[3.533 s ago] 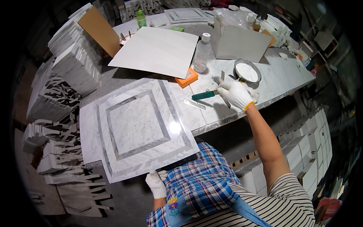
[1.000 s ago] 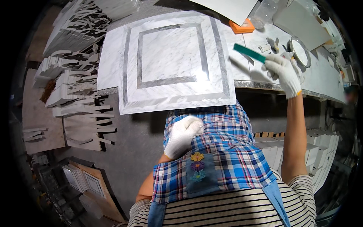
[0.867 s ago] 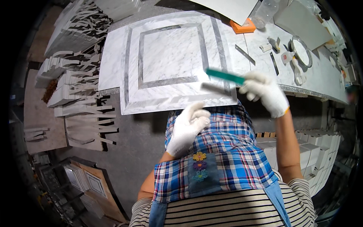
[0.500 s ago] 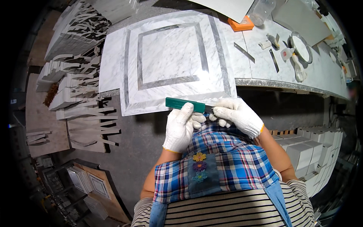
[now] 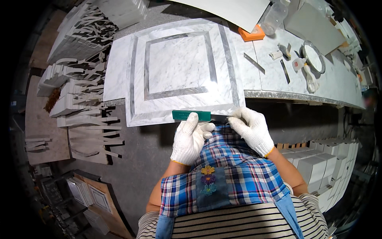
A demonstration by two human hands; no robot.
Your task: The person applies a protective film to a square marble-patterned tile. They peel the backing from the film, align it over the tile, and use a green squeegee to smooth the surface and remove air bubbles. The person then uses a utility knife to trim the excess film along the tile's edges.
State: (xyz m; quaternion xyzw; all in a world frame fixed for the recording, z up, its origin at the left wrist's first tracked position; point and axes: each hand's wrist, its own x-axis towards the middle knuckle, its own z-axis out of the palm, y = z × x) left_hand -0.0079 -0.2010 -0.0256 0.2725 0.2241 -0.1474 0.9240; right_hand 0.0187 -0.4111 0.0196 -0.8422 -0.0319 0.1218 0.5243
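My left hand (image 5: 190,141), in a white knit glove, grips a flat green box (image 5: 191,115), its thumb lying across the front. From the box's right end a narrow dark metal strip (image 5: 219,118) reaches toward my right hand (image 5: 251,129), also gloved. The thumb and fingers of that hand pinch the strip's far end. Both hands hover just off the near edge of a square marble panel (image 5: 179,65), which has white stone and grey inlaid bands forming a frame within a frame.
Right of the panel, the marble-topped workbench (image 5: 254,81) bears a steel ruler (image 5: 254,63), a dark strip (image 5: 285,71), an orange box (image 5: 251,33), a plastic bottle (image 5: 275,18) and a round ring-shaped item (image 5: 314,56). Stacked stone strips (image 5: 75,85) stand at left, white boxes (image 5: 318,165) at lower right.
My right hand has shifted slightly right and its fingers have closed into a pinch. The green box is a little lower in view and more level. The whole view has shifted slightly.
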